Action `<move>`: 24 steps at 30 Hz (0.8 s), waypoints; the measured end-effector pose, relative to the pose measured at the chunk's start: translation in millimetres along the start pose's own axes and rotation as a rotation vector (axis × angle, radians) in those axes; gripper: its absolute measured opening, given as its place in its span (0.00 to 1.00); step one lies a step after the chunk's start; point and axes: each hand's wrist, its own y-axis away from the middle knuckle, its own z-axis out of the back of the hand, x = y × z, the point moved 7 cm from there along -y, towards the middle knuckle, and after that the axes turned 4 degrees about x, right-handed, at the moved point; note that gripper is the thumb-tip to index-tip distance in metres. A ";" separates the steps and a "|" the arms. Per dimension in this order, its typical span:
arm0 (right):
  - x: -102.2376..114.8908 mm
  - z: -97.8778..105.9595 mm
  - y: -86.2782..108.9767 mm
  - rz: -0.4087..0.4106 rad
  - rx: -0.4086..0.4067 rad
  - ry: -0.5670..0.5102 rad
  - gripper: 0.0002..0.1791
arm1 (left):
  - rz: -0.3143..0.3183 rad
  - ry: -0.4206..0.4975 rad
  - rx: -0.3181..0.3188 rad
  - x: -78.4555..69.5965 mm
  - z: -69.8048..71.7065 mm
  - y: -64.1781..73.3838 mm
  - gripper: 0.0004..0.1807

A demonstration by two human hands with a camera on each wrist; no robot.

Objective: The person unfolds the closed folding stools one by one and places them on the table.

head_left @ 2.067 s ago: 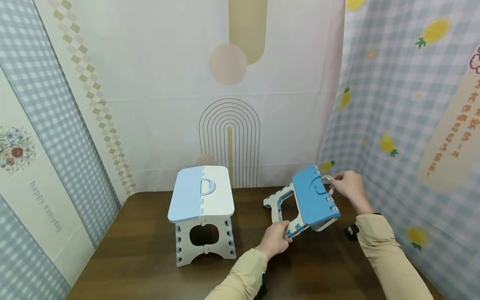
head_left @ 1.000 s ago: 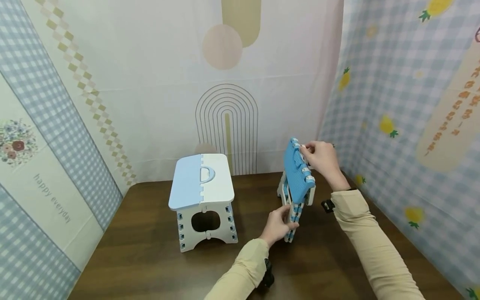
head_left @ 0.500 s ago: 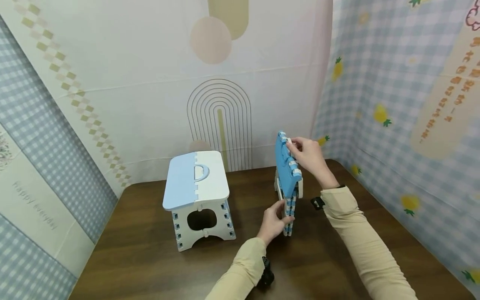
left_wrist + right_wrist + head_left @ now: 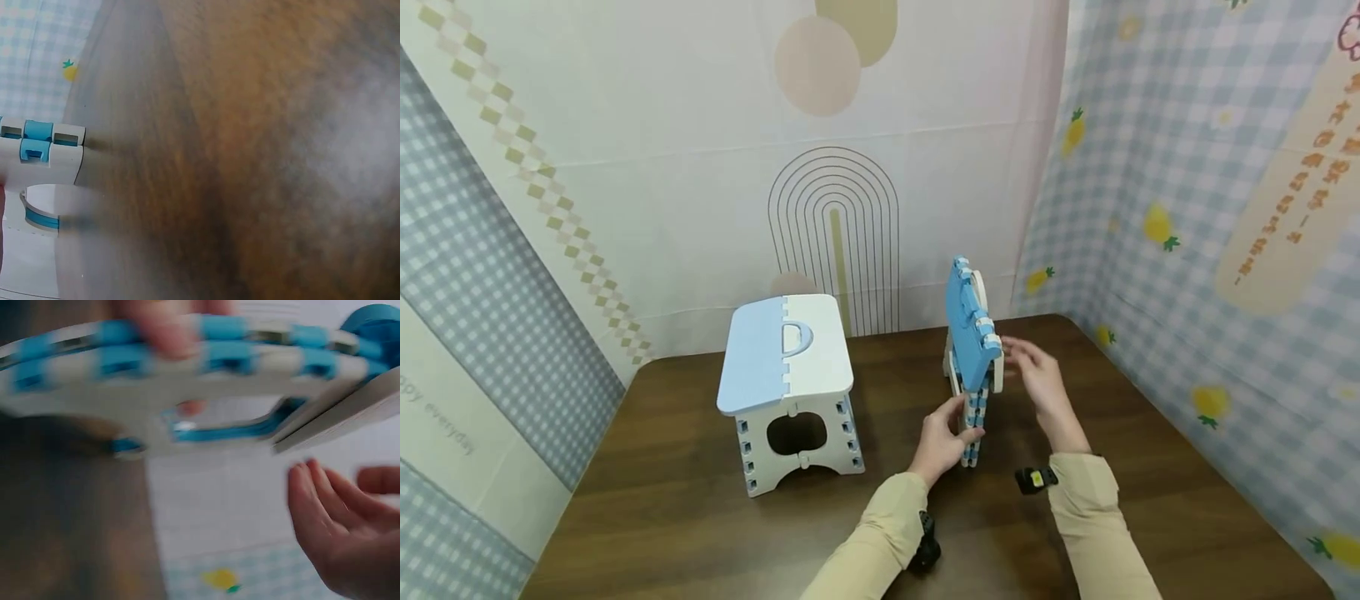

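Note:
A blue and white folding step stool (image 4: 967, 325) stands upright on the table, folded nearly flat, its blue half facing left and a white panel (image 4: 356, 409) slanting off its other side. My left hand (image 4: 938, 440) pinches the folded legs low down, thumb on the near edge. In the right wrist view, blurred fingertips (image 4: 165, 331) of that hand lie on the hinged leg edge. My right hand (image 4: 1037, 383) is right of the stool, fingers loosely bent; the right wrist view shows a gap between them and the white panel. Only the leg end (image 4: 50, 162) shows in the left wrist view.
A second stool (image 4: 820, 358), light blue and white, stands unfolded to the left on the brown wooden table (image 4: 662, 533). A patterned white curtain (image 4: 700, 208) hangs behind the table, with a checked pineapple-print curtain (image 4: 1187, 333) along the right side.
The blue stool went from tilted with legs spread to upright and folded. My right hand let go of its top handle and moved down its right side. My left hand keeps holding the legs.

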 end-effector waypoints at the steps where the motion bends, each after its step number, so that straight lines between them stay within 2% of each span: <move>1: -11.2 -3.1 4.1 -0.026 0.062 0.015 0.26 | 0.002 -0.003 -0.002 0.3 0.2 0.5 0.28; 3: -31.8 -11.1 13.9 -0.078 0.203 0.029 0.26 | 0.005 -0.003 -0.002 0.4 0.2 2.0 0.29; 6: -44.9 -22.9 26.6 -0.093 0.366 -0.021 0.29 | 0.008 0.003 -0.001 0.7 0.0 2.8 0.29; 10: -46.0 -33.0 34.4 -0.096 0.436 -0.055 0.34 | -0.009 -0.002 -0.022 1.1 1.9 -0.7 0.28; 14: -45.5 -38.8 36.2 -0.073 0.396 -0.009 0.35 | -0.021 -0.023 -0.029 0.7 3.8 -3.0 0.27; 21: -45.8 -40.6 35.6 0.166 0.165 0.229 0.25 | -0.035 -0.031 -0.030 -2.8 4.3 -2.6 0.27; 24: -46.5 -40.9 40.3 0.233 0.079 0.303 0.20 | -0.030 -0.038 -0.016 -1.0 1.6 -0.1 0.28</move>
